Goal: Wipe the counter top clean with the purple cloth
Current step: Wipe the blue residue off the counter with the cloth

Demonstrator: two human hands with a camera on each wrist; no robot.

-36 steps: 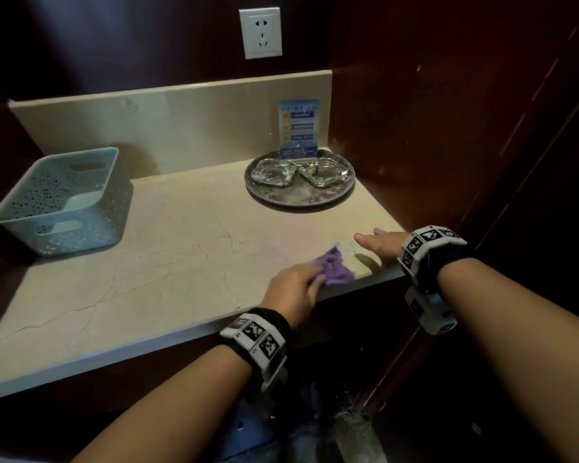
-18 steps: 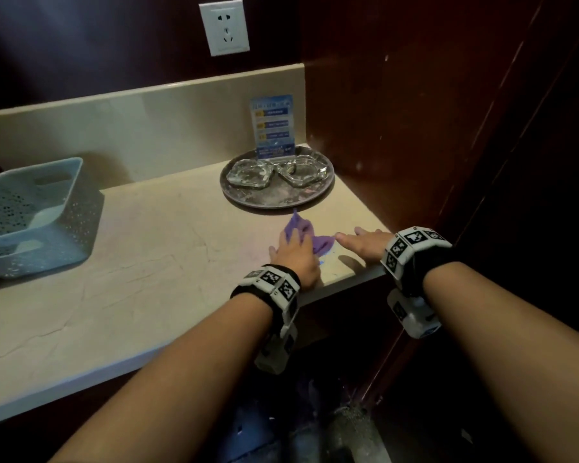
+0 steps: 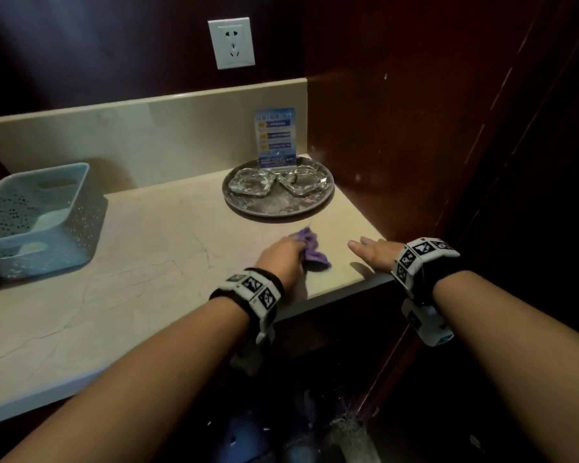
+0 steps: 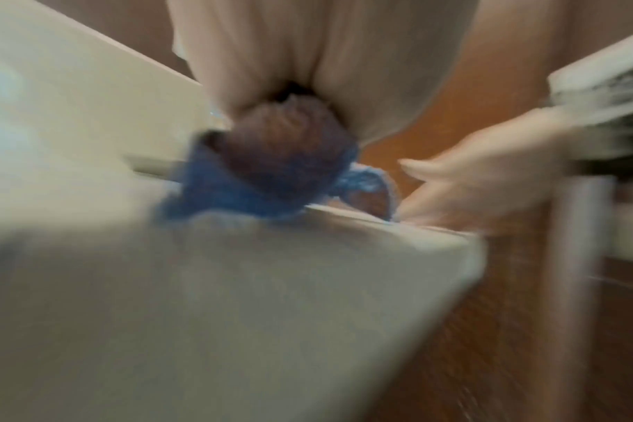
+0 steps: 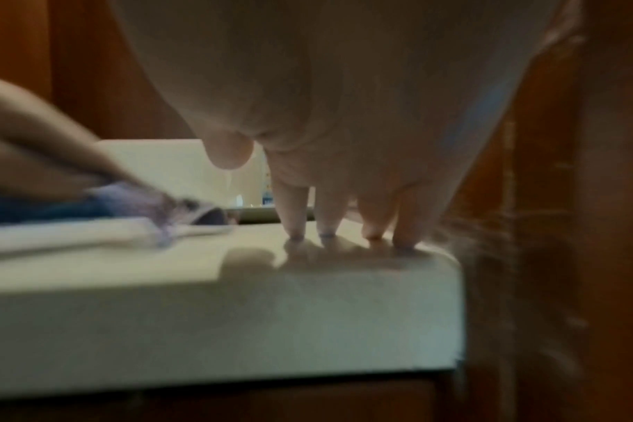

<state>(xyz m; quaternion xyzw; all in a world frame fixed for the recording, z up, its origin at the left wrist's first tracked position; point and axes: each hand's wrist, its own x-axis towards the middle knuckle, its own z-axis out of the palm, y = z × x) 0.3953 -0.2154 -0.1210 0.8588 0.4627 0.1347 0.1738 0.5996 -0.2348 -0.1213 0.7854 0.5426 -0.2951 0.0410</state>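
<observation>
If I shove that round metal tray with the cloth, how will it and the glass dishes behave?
The tray looks flat and low, so it would likely slide rather than tip. The two glass dishes sit loose on it and may skid or clink; they look heavy and breakable. The card standing behind them could topple.

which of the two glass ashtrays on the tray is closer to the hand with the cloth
The left glass ashtray, on the side of the round tray toward the blue basket. The other one sits by the wooden wall, farther from the left hand gripping the purple cloth.
</observation>
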